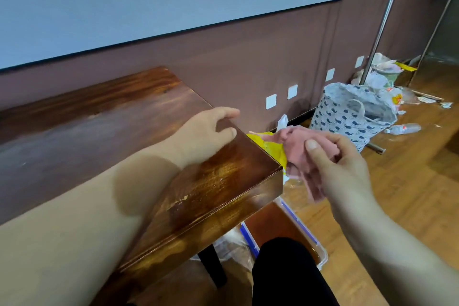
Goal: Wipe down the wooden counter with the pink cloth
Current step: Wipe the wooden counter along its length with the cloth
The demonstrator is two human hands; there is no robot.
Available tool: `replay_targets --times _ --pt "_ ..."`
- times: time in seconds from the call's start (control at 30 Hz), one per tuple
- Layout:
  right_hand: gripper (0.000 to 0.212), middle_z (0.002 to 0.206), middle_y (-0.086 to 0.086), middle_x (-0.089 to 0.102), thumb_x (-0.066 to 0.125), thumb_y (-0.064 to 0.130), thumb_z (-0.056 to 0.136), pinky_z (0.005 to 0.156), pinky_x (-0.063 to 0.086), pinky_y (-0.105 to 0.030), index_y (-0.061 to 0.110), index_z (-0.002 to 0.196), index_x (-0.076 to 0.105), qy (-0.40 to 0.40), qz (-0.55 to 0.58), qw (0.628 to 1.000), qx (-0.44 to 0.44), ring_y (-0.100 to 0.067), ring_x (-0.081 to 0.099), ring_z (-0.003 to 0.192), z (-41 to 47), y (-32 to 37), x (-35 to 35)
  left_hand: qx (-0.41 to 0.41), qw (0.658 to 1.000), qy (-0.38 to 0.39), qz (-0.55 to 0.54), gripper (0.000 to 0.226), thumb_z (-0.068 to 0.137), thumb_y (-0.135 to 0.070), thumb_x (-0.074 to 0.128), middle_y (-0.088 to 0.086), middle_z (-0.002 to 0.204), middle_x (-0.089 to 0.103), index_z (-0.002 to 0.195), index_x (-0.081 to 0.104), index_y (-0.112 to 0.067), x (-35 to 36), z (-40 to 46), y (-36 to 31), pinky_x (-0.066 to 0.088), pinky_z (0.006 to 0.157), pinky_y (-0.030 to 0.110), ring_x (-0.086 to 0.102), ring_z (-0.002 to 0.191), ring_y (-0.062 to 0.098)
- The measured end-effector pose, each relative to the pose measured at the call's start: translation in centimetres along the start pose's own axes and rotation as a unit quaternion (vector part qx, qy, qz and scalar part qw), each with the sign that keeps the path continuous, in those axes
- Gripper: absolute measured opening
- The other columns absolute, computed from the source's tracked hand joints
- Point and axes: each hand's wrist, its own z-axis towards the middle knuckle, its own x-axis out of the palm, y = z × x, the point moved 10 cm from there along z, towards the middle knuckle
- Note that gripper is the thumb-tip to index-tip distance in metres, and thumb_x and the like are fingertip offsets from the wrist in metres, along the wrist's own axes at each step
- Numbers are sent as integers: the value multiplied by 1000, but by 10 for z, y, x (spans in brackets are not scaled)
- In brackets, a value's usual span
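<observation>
A: Cloth first, where's it sitting?

B: I see the pink cloth (304, 154) bunched up in my right hand (340, 169), off the end of the wooden counter (99, 136), just beyond its near corner and not touching the top. Thumb and curled fingers pinch it tight, w/ a loose tail hanging below the palm.

A: And the other hand?

B: Left hand (206, 134) rests on the counter at its far end, fingers lightly curled over the end edge, holding nothing. My guess is it's there to brace while the right one gets sorted.

A: Why's the cloth off the wood?

B: Prob. being gathered into a pad, or shaken out over the floor (can't tell which). Either way it has to come back onto the top before any wiping counts.

A: Anything near that end?

B: Yellow wrapper (272, 145) just past the counter's end, right behind the cloth. Patterned bag (347, 117) further off on the floor, litter beyond it. Clear bin w/ blue clips (295, 226) sits under the counter's near corner.

A: Surface state?

B: Glossy, some sheen near the corner; wet or just varnish, can't say.
</observation>
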Motion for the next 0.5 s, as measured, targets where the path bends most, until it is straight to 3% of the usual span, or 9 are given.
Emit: replay_targets --times 0.07,0.13,0.23,0.3,0.37,0.43,0.47,0.5 --pt "24 96 12 70 67 20 92 66 54 -22 35 111 66 21 -34 999 -9 -4 65 81 3 -1 2 -45 995 23 90 62 93 -36 57 1 152 34 148 32 -20 10 9 19 22 110 22 31 138 17" --pt "24 78 5 69 56 30 100 52 50 -26 37 122 62 148 14 988 52 -12 63 62 -10 -16 35 -102 982 81 140 83 90 -52 54 5 159 17 152 14 -16 29 13 40 17 117 39 16 145 23" --pt "32 64 -19 59 40 33 106 57 41 -45 30 133 57 241 119 952 149 -35 51 55 -18 -38 58 -162 956 150 192 102 82 -73 44 3 161 -6 152 -6 -18 40 19 64 5 117 54 -3 148 23" --pt "37 70 -20 59 41 28 104 54 30 -39 23 134 60 262 160 935 178 -30 42 51 -15 -45 67 -178 938 176 239 117 69 -85 38 1 159 -18 151 -15 -19 38 23 72 -2 113 57 -13 146 22" --pt "36 78 -7 70 41 30 103 42 33 -28 18 128 64 279 222 905 233 -12 41 41 -19 -48 83 -186 923 212 263 131 53 -93 29 1 157 -25 149 -20 -19 38 24 76 -5 112 58 -18 145 21" --pt "37 56 -1 67 46 39 101 30 32 -16 14 101 73 277 221 882 312 -3 40 29 -19 -61 96 -191 915 249 254 137 44 -95 24 1 156 -28 148 -23 -20 42 24 80 -4 113 58 -20 145 21" --pt "43 50 -5 64 47 42 100 31 37 -15 12 86 75 279 217 873 337 -5 47 31 -19 -63 98 -190 913 260 251 139 41 -96 22 0 155 -30 148 -24 -20 45 24 81 -3 113 58 -21 145 21" --pt "47 62 -14 70 45 43 101 41 47 -18 11 86 76 316 208 864 331 -9 60 43 -17 -56 112 -188 911 267 252 140 40 -96 20 0 155 -31 147 -25 -20 47 23 82 -3 114 57 -21 144 21"
